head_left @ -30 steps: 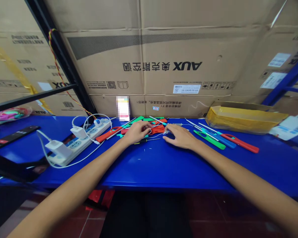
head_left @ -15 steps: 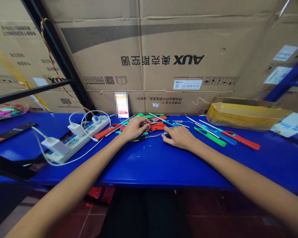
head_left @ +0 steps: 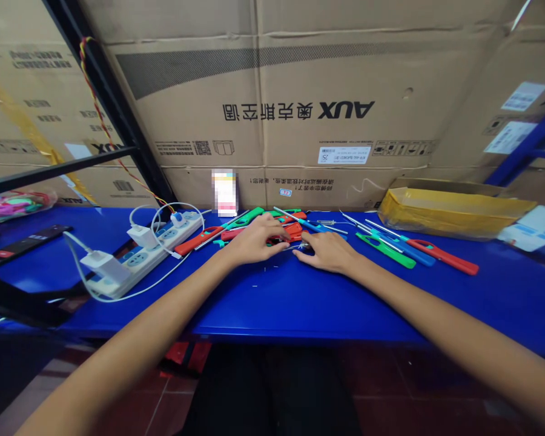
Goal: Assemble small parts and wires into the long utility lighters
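Note:
My left hand (head_left: 257, 240) is curled over a cluster of parts on the blue table (head_left: 345, 306), its fingertips reaching a red-orange plastic piece (head_left: 288, 234). My right hand (head_left: 324, 252) lies palm down beside it, fingertips near a thin wire (head_left: 300, 245). The fingers hide whatever lies between the hands. Behind them are long plastic-handled tools with thin metal rods, in green (head_left: 245, 218) and red (head_left: 200, 240). More of these tools, in green (head_left: 385, 250), blue (head_left: 404, 249) and red (head_left: 442, 257), lie to the right of my right hand.
A white power strip (head_left: 140, 261) with white chargers (head_left: 103, 267) and cables sits left of my hands. A flattened yellow-lined carton (head_left: 454, 212) lies at the right. Large cardboard boxes (head_left: 300, 121) stand along the table's back edge, beside a black shelf upright (head_left: 113, 115).
My hands have moved closer together, with the left shifting right over the red-orange piece. The small dark-handled screwdriver near my left hand is no longer visible. The view has tilted slightly.

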Tool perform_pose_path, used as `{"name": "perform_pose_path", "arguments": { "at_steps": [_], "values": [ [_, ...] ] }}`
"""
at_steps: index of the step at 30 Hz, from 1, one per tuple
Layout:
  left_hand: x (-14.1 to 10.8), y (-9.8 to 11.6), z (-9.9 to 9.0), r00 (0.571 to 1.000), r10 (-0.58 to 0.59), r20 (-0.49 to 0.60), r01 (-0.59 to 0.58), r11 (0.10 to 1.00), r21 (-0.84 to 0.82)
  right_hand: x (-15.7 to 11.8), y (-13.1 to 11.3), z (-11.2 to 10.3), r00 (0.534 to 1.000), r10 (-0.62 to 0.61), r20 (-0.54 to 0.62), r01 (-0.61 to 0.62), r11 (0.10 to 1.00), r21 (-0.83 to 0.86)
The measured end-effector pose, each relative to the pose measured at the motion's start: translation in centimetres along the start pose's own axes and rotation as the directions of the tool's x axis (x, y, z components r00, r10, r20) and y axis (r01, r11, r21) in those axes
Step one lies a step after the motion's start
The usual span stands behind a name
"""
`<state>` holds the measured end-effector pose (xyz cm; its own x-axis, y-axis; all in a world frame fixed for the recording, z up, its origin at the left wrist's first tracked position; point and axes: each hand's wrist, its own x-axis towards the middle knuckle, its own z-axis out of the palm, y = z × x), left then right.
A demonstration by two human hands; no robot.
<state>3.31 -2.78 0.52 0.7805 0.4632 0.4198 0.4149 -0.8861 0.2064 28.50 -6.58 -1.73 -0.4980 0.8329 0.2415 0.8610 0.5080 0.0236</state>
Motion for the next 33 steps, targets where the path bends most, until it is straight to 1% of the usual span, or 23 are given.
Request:
{"name": "perform_pose_path", "arguments": {
  "at_steps": [3, 5, 8, 11, 14, 17, 19, 21, 24, 27, 29, 33],
  "values": [
    [0.3, 0.8, 0.6, 0.998, 0.047, 0.031, -0.047, 0.999, -0.005, 0.0, -0.1, 0.1, 1.0, -0.012, -0.027, 0.013, 0.999, 0.035],
    [0.3, 0.9, 1.1, 0.999, 0.041, 0.035, -0.04, 0.999, -0.02, -0.1, -0.2, 0.1, 0.999, -0.024, -0.041, 0.025, 0.999, 0.038],
    [0.3, 0.8, 1.7, 0.999, 0.023, 0.029, -0.023, 0.999, -0.029, -0.1, -0.3, 0.2, 0.998, -0.026, -0.06, 0.026, 1.0, -0.002],
    [0.3, 0.7, 1.9, 0.999, 0.037, 0.012, -0.037, 0.999, -0.012, -0.2, -0.8, 0.1, 0.999, 0.007, -0.041, -0.009, 0.999, -0.043],
    [0.3, 0.8, 1.7, 0.999, 0.032, 0.009, -0.032, 0.999, 0.0, -0.1, -1.6, 0.1, 0.998, 0.066, -0.012, -0.067, 0.996, -0.066],
    [0.2, 0.7, 1.3, 0.999, 0.025, 0.032, -0.024, 1.0, -0.011, -0.1, -2.1, 0.2, 0.995, 0.099, -0.003, -0.099, 0.993, -0.057],
    [0.0, 0.3, 0.9, 0.999, 0.024, 0.049, -0.023, 1.0, -0.004, 0.0, -1.8, 0.4, 0.993, 0.121, 0.01, -0.12, 0.992, -0.044],
    [-0.3, -0.4, 0.5, 0.999, 0.008, 0.048, -0.008, 1.0, 0.002, 0.0, -1.0, 0.5, 0.987, 0.157, 0.029, -0.156, 0.987, -0.03],
    [-0.8, -1.4, 0.1, 0.995, -0.094, -0.029, 0.091, 0.993, -0.078, 0.1, 0.5, 0.7, 0.982, 0.185, 0.022, -0.186, 0.982, 0.037],
    [-0.9, -1.9, 0.2, 0.976, -0.192, -0.108, 0.168, 0.966, -0.199, 0.1, 1.0, 0.5, 0.982, 0.189, 0.003, -0.188, 0.976, 0.11],
    [-0.7, -1.8, 0.4, 0.97, -0.203, -0.131, 0.168, 0.957, -0.237, 0.2, 0.8, 0.3, 0.985, 0.173, -0.02, -0.169, 0.977, 0.129],
    [-0.4, -1.4, 0.7, 0.975, -0.147, -0.166, 0.109, 0.97, -0.216, 0.2, 0.3, 0.1, 0.987, 0.157, -0.038, -0.151, 0.98, 0.131]
  ]
}}
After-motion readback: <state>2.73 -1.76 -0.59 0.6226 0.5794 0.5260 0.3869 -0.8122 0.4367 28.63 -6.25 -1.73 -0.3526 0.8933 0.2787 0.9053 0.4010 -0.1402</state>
